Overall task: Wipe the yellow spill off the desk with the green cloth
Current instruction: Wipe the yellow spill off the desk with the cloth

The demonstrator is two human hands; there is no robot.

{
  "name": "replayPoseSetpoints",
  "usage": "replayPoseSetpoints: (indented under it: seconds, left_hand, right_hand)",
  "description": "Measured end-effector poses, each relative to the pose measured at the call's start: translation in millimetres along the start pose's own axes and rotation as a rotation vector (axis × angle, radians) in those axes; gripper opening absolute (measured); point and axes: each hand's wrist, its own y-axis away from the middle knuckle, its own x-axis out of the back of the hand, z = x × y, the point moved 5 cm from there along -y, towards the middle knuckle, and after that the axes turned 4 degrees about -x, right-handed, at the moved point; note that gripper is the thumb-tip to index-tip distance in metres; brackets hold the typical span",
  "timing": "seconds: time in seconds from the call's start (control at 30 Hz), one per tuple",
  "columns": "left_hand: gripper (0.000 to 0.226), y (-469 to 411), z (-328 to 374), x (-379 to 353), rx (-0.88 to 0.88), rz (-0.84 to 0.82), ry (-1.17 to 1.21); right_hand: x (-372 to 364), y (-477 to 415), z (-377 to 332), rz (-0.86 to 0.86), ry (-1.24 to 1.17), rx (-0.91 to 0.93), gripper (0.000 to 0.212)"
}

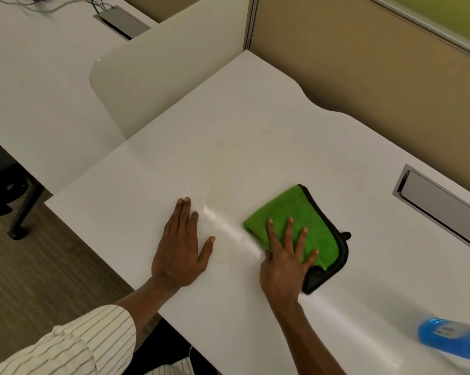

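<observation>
A folded green cloth [296,212] with a black edge lies on the white desk [255,117]. My right hand [285,261] presses flat on the cloth's near part, fingers spread. My left hand [179,247] rests flat on the bare desk to the left of the cloth, holding nothing. A faint yellowish smear [228,163] shows on the desk beyond the hands. A shiny wet streak [228,228] runs between the two hands.
A blue bottle [450,338] lies blurred at the desk's right near corner. A grey cable hatch [442,204] is set into the desk at the right. Beige partitions [363,63] stand behind. A white divider [152,77] and another desk lie to the left.
</observation>
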Motion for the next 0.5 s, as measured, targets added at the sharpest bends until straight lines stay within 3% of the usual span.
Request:
replayPoseSetpoints:
  seconds: [0.13, 0.27, 0.4, 0.5]
  left_hand:
    - [0.078, 0.1, -1.2, -1.2, -0.002, 0.006, -0.007]
    - [0.078, -0.2, -0.1, -0.6, 0.002, -0.008, -0.008]
    - [0.081, 0.0, 0.7, 1.9, 0.018, -0.029, 0.007]
    - [0.080, 0.2, 2.7, 3.8, 0.013, -0.024, 0.010]
  right_hand:
    - [-10.7, 38.0, -8.8, 0.035, 0.040, 0.194, 0.093]
    - [-1.0, -14.4, -4.8, -0.026, 0.058, 0.272, 0.090]
    - [12.0, -64.6, 14.6, -0.066, 0.030, 0.095, 0.084]
    - [11.8, -49.9, 18.5, -0.046, 0.059, -0.053, 0.084]
